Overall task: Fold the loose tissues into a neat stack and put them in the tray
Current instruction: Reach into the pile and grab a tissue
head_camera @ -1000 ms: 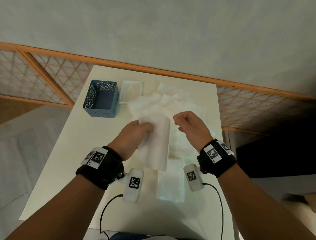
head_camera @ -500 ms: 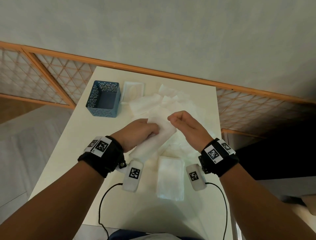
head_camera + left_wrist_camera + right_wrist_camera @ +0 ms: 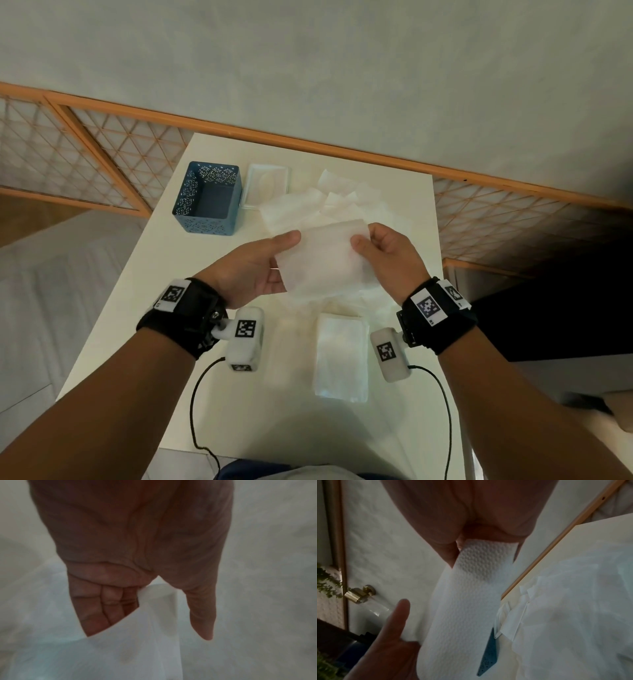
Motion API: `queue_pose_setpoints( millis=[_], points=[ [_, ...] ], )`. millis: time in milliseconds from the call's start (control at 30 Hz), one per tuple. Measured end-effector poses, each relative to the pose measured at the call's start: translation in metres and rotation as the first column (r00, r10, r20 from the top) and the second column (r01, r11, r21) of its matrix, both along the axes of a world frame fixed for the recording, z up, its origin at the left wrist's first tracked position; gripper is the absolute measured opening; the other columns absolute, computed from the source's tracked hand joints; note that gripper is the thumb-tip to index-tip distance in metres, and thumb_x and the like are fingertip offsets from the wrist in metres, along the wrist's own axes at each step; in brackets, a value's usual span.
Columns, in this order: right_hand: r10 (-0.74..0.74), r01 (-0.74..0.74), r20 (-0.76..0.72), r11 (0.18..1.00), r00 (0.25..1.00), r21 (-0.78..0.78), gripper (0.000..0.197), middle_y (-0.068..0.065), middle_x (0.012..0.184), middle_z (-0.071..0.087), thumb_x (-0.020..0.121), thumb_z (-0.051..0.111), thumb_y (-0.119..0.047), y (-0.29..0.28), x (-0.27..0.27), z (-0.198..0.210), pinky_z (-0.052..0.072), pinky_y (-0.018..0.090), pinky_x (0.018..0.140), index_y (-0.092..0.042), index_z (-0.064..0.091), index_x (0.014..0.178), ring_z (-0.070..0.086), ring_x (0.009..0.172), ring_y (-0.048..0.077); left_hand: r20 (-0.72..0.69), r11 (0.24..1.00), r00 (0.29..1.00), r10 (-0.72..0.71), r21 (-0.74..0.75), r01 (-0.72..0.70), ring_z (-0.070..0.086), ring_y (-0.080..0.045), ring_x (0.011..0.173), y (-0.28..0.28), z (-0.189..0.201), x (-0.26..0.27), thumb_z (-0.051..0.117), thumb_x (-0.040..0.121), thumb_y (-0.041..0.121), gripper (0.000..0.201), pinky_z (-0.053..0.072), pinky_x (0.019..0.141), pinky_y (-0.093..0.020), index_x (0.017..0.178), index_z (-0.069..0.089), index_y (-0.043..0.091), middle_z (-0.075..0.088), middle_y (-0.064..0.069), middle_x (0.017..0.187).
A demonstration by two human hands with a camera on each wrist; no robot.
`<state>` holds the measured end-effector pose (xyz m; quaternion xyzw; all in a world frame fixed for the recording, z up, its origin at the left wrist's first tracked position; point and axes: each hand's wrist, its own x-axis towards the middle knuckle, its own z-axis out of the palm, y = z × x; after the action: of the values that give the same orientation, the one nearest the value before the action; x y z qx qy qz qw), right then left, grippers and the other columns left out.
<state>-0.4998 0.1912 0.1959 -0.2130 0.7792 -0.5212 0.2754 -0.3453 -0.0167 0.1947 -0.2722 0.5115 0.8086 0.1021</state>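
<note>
— Where is the tissue at present, and how does it lie?

— The white embossed paper tissue (image 3: 325,257) is held up above the cream-white table (image 3: 144,274), stretched between the two hands. Its long axis runs from one hand to the other, tilted: the right end sits higher and farther, the left end lower and nearer.

— And the hands?

— The left hand (image 3: 253,270) pinches the tissue's left edge, thumb on top, fingers (image 3: 102,609) underneath. The right hand (image 3: 387,257) pinches the right edge between thumb and fingers.

— What differs from half a second ago?

— Then the tissue was a narrow bunched strip slanting down to the left, with both fists close together. Now the hands have drawn apart and the sheet is spread broad and flat between them.

— The other pieces?

— The neat stack of folded white tissues (image 3: 340,356) lies on the table near the person, between the wrists. Loose white tissues (image 3: 308,205) are scattered beyond the hands. The blue perforated rectangular tray (image 3: 209,198) stands at the far left, a shallow white plastic lid (image 3: 269,183) just beside it.
</note>
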Motion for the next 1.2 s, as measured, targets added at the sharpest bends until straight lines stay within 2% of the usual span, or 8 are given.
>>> queue_pose_setpoints(
  millis=[67,167,300,500,700,867,1067,1200],
  points=[
    [-0.032,0.032,0.014,0.999,0.999,-0.023,0.015,0.008,0.101,0.076,0.105,0.059,-0.021,0.000,-0.001,-0.001,0.056,0.034,0.078,-0.015,0.072,0.107,0.070,0.087,0.016,-0.020,0.998,0.998,0.054,0.037,-0.053,0.070,-0.029,0.119,0.004,-0.006,0.002,0.078,0.086,0.046,0.068,0.057,0.105,-0.044,0.142,0.062,0.012,0.070,-0.011,0.137],
    [-0.060,0.061,0.012,0.997,0.998,-0.045,0.023,-0.001,0.105,0.077,0.107,0.052,-0.019,0.001,-0.001,-0.002,0.055,0.032,0.081,-0.021,0.073,0.113,0.072,0.097,0.018,-0.053,0.979,0.980,0.194,0.072,-0.190,0.075,-0.025,0.104,0.010,-0.010,-0.002,0.081,0.090,0.022,0.043,0.061,0.094,-0.040,0.128,0.066,0.010,0.074,-0.011,0.127],
    [-0.077,0.085,0.076,0.991,0.994,-0.101,0.023,0.010,0.105,0.075,0.098,0.052,-0.023,0.001,0.002,0.002,0.053,0.044,0.082,-0.027,0.074,0.103,0.068,0.091,0.023,-0.088,0.952,0.951,0.296,-0.059,-0.302,0.074,-0.024,0.094,0.011,-0.011,-0.010,0.069,0.096,0.004,0.016,0.060,0.086,-0.041,0.108,0.066,0.015,0.078,-0.010,0.111],
    [-0.100,0.119,0.114,0.978,0.988,-0.171,0.014,0.024,0.103,0.071,0.090,0.059,-0.026,0.001,0.005,0.010,0.056,0.054,0.083,-0.030,0.072,0.091,0.068,0.086,0.025,-0.110,0.945,0.946,0.306,-0.087,-0.315,0.068,-0.018,0.080,0.008,-0.007,-0.012,0.066,0.100,0.009,0.014,0.056,0.077,-0.034,0.090,0.062,0.018,0.073,0.000,0.089],
    [-0.075,0.099,0.118,0.972,0.990,-0.214,0.019,0.013,0.099,0.073,0.093,0.059,-0.018,0.004,0.004,0.010,0.057,0.058,0.086,-0.030,0.074,0.096,0.068,0.092,0.025,-0.154,0.964,0.958,0.240,-0.081,-0.254,0.068,-0.020,0.094,0.009,-0.004,-0.011,0.064,0.102,0.012,0.009,0.055,0.086,-0.039,0.095,0.063,0.018,0.074,-0.002,0.104],
    [-0.036,0.076,0.149,0.959,0.988,-0.272,0.036,0.010,0.109,0.074,0.098,0.053,-0.002,0.007,0.002,0.010,0.056,0.051,0.087,-0.029,0.077,0.104,0.068,0.098,0.025,-0.229,0.956,0.945,0.232,-0.128,-0.265,0.067,-0.024,0.098,0.010,-0.002,-0.013,0.066,0.095,0.015,0.014,0.053,0.089,-0.040,0.106,0.071,0.023,0.074,-0.007,0.110],
    [-0.066,0.101,0.136,0.958,0.989,-0.270,0.035,0.005,0.110,0.077,0.098,0.059,-0.006,0.009,-0.001,0.009,0.061,0.055,0.083,-0.034,0.078,0.103,0.070,0.101,0.031,-0.299,0.918,0.938,0.178,-0.292,-0.267,0.063,-0.018,0.073,0.015,0.003,-0.011,0.048,0.107,0.003,0.027,0.054,0.064,-0.029,0.103,0.068,0.021,0.071,-0.005,0.088],
    [-0.053,0.094,0.143,0.951,0.988,-0.296,0.029,0.005,0.093,0.070,0.085,0.055,-0.003,0.010,-0.002,0.005,0.053,0.043,0.069,-0.027,0.070,0.076,0.063,0.085,0.024,-0.323,0.895,0.937,0.136,-0.366,-0.255,0.061,-0.020,0.068,0.014,0.001,-0.011,0.047,0.109,0.005,0.027,0.051,0.064,-0.032,0.099,0.067,0.021,0.070,-0.007,0.084]
  ],
)
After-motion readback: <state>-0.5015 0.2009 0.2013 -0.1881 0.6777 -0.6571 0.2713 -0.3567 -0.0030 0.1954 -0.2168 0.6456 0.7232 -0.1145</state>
